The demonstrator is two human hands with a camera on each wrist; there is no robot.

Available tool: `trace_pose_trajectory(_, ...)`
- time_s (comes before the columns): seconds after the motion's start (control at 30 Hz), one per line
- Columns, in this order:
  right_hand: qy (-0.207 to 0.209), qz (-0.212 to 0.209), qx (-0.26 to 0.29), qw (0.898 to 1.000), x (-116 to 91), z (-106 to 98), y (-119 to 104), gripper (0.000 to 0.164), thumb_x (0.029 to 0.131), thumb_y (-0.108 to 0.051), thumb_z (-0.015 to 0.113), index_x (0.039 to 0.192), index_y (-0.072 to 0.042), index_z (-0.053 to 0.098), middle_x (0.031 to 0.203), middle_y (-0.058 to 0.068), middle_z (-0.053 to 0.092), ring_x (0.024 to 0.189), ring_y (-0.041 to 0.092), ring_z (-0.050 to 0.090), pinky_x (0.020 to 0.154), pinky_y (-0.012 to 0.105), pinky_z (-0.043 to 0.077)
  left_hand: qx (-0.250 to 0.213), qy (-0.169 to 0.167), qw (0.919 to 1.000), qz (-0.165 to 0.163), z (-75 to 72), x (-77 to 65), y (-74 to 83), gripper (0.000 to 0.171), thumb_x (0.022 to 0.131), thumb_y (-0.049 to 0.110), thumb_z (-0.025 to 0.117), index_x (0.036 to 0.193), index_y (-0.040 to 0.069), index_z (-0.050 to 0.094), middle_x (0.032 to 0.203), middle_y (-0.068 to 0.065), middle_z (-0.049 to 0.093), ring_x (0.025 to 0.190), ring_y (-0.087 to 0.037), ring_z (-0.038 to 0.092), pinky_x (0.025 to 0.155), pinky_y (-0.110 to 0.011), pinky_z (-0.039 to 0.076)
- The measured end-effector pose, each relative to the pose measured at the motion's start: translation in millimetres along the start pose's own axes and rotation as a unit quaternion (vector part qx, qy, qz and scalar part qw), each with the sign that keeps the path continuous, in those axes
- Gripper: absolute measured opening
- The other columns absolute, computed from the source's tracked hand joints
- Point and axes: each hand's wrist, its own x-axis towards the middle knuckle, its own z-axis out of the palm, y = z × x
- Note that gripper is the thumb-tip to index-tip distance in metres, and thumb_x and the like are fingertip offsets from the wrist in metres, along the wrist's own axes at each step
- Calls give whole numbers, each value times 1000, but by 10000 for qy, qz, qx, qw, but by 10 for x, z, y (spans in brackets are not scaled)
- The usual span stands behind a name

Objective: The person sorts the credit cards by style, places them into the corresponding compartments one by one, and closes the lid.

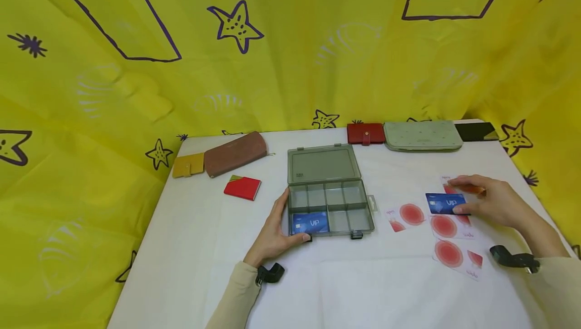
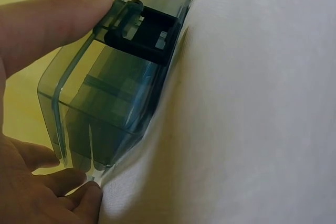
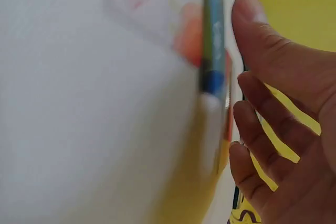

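A dark translucent plastic compartment box [image 1: 338,216] stands with its lid [image 1: 324,165] tipped back. In its front left compartment lies a blue VIP card [image 1: 308,223]. My left hand [image 1: 271,233] grips that front left corner, thumb on the black latch [image 2: 152,32] and fingers along the side wall. Over at the right, my right hand [image 1: 501,200] pinches another blue VIP card [image 1: 437,204] by its right end, close above several white cards with red circles [image 1: 447,253]. In the right wrist view this blue card [image 3: 212,80] appears edge-on and blurred.
Left of the box lie a red card holder [image 1: 245,188], a brown long wallet [image 1: 236,155] and a yellow wallet [image 1: 188,165]. Along the back edge are a red wallet [image 1: 358,132], a pale green pouch [image 1: 422,136] and a black wallet [image 1: 474,132]. Yellow cloth [image 1: 281,87] hangs behind.
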Motion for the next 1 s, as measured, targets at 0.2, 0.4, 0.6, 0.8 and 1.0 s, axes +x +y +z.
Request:
trace_pose_trajectory(0.2,49,-278,-166,9995,-4,48,50,59,78,-17,94,132,-7,72,128,27,72,124,48,51,100,50,45,37,-9,10000,-84,9,-11,-3,124,80,25,93,172,10,11,177,-11,19,163,-32,21,130,-61,21)
trace_pose_trajectory(0.4,11,-249,-478,9985,9,37,28,56,76,-19,96,125,-3,75,100,9,75,95,19,61,85,29,46,57,-9,9999,-84,5,-5,-13,124,81,25,93,171,9,11,177,-12,19,164,-32,20,130,-61,20)
trace_pose_trajectory(0.6,-25,-246,-587,9980,-20,32,58,47,77,-23,96,116,-5,77,100,7,70,90,18,57,72,17,43,67,-30,9999,-100,2,4,-11,123,81,25,93,172,10,11,177,-11,19,164,-31,20,130,-60,20)
trace_pose_trajectory(0.8,31,-310,-733,9968,-85,51,108,69,73,-31,99,131,-6,71,120,24,69,102,37,59,81,39,46,97,-62,9999,-100,3,5,-12,124,81,26,93,172,11,10,178,-11,18,164,-32,20,130,-61,21)
trace_pose_trajectory(1.0,254,-584,-871,9942,-87,81,94,68,69,-29,100,127,-7,73,112,14,74,92,17,57,75,23,45,98,-29,9999,-90,-6,0,-16,124,80,26,93,172,12,10,177,-10,19,164,-31,21,130,-61,21)
